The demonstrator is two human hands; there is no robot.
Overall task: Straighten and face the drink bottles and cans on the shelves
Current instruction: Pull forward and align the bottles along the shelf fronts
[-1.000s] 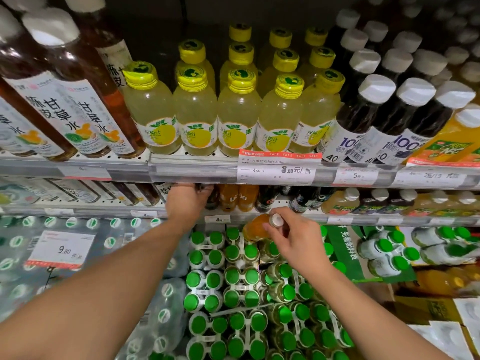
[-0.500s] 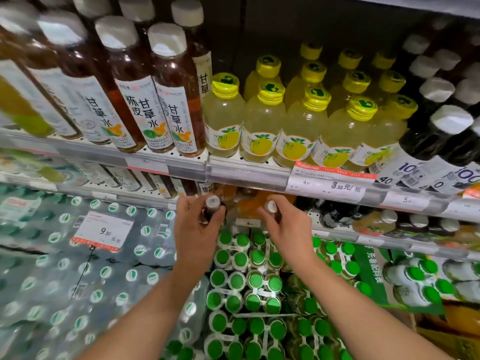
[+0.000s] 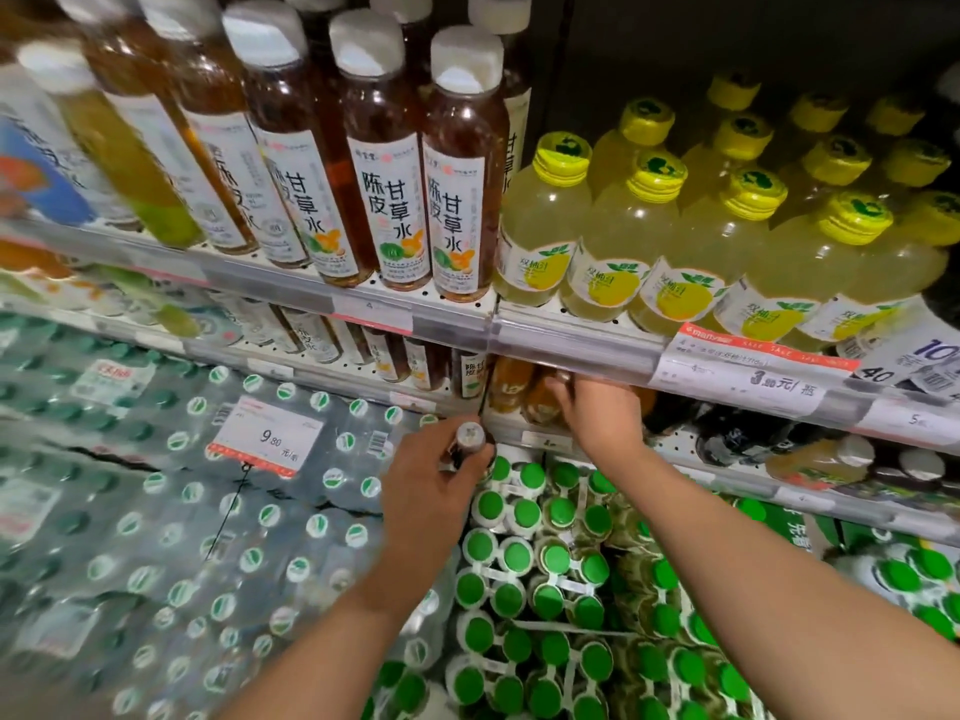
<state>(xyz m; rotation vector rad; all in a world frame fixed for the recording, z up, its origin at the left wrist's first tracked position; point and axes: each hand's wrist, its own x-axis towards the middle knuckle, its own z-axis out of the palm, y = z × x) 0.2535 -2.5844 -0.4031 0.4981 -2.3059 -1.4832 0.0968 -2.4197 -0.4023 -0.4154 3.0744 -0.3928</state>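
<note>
Left hand: while it is held in front of the lower shelf, the left hand is wrapped round a dark bottle, cap toward the camera.
Right hand: the right hand is pushed under the upper shelf edge among orange bottles; whether its grip is closed on one cannot be told.
Upper shelf: brown tea bottles are stood beside yellow bottles.
Below: green-capped packs are stacked.
</note>
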